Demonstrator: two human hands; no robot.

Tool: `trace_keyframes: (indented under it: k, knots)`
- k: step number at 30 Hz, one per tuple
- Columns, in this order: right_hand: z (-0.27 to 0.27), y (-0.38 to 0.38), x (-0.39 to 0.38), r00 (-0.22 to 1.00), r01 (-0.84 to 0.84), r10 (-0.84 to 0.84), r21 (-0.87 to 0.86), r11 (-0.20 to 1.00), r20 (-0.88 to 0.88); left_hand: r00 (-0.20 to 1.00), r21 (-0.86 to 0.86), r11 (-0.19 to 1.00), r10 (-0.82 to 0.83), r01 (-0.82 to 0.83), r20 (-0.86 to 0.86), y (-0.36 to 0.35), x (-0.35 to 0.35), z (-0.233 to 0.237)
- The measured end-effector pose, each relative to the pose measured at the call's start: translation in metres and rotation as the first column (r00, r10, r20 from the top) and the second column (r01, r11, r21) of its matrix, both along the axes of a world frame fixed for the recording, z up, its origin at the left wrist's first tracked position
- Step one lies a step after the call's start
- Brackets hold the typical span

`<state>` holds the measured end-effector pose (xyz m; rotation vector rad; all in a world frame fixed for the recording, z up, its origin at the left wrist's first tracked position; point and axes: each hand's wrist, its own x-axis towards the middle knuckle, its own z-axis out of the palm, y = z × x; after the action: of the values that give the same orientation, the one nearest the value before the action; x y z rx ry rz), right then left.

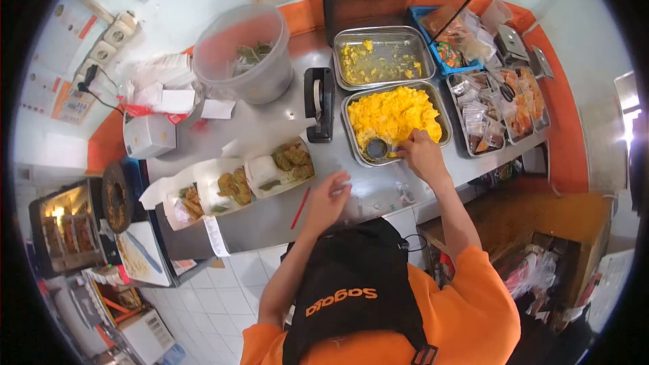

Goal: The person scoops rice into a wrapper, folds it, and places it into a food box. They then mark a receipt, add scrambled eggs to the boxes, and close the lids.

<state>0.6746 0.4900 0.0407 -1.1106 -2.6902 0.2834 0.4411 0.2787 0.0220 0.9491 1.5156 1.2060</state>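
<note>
My right hand is closed at the near edge of a metal tray heaped with crumbled yellow scrambled egg. Its fingers pinch the handle end of a small round scoop, which rests against the egg at the tray's near left corner; the grip itself is partly hidden. My left hand hovers over the counter's front edge, fingers loosely apart and holding nothing. To its left stand open white paper boxes with fried chicken pieces. A red pen lies beside that hand.
A tape dispenser stands between the boxes and trays. Behind the egg sits a second tray with egg scraps. Trays of small packets line the right. A large plastic tub and a paper stack stand back left.
</note>
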Motion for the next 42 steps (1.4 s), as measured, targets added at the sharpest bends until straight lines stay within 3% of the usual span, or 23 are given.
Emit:
trace_keyframes:
  k: [3,6,9,12,15,19,24,28,30,33,36,37,40,42]
  knots:
    - [0.027,0.008,0.0,0.996,-0.079,0.076,-0.071,0.994,-0.049,0.978,0.004,0.979,0.205,-0.205,-0.038,0.041,0.027,-0.028]
    - [0.031,0.016,-0.003,0.99,0.027,-0.072,-0.343,0.939,-0.118,0.955,-0.05,0.961,0.263,-0.272,-0.139,0.07,0.036,-0.033]
    - [0.024,0.013,-0.023,0.925,0.024,-0.095,-0.194,0.981,-0.368,0.947,-0.019,0.956,0.289,-0.294,-0.14,0.08,0.041,-0.051]
    - [-0.007,0.017,-0.036,0.943,-0.153,0.145,-0.005,0.988,-0.301,0.913,-0.046,0.924,0.382,-0.379,0.141,0.081,0.051,-0.06]
    - [-0.024,-0.004,-0.039,0.942,-0.238,0.235,0.018,0.971,-0.239,0.926,-0.072,0.938,0.345,-0.338,0.151,0.083,0.045,-0.064]
    - [-0.014,-0.029,-0.034,0.963,-0.204,0.178,-0.113,0.972,-0.203,0.889,-0.041,0.924,0.378,-0.381,0.258,0.087,0.047,-0.068]
    - [-0.01,-0.048,-0.035,0.921,-0.018,-0.144,-0.408,0.913,-0.362,0.82,-0.141,0.909,0.414,-0.391,0.395,0.086,0.048,-0.057]
    - [-0.015,-0.048,-0.027,0.822,0.14,-0.416,-0.571,0.809,-0.388,0.865,-0.121,0.929,0.37,-0.35,0.338,0.085,0.043,-0.047]
    - [-0.039,-0.035,-0.019,0.752,0.135,-0.523,-0.685,0.716,-0.4,0.83,-0.128,0.921,0.389,-0.369,0.401,0.086,0.044,-0.043]
    - [-0.04,-0.029,-0.016,0.598,0.091,-0.72,-0.863,0.498,-0.352,0.871,-0.137,0.937,0.348,-0.32,0.347,0.087,0.041,-0.047]
    - [-0.032,-0.024,-0.011,0.445,-0.038,-0.841,-0.945,0.326,-0.308,0.971,-0.05,0.97,0.238,-0.239,-0.017,0.085,0.035,-0.048]
    - [-0.03,-0.024,-0.012,0.398,-0.092,-0.868,-0.954,0.284,-0.297,0.973,-0.051,0.971,0.232,-0.232,0.001,0.085,0.034,-0.047]
    - [-0.023,-0.026,-0.023,0.222,-0.124,-0.938,-0.962,0.243,-0.266,0.98,-0.067,0.979,0.194,-0.191,0.038,0.076,0.027,-0.045]
    - [-0.029,-0.027,-0.021,0.18,-0.178,-0.942,-0.951,0.252,-0.283,0.988,-0.089,0.986,0.145,-0.14,0.051,0.062,0.02,-0.045]
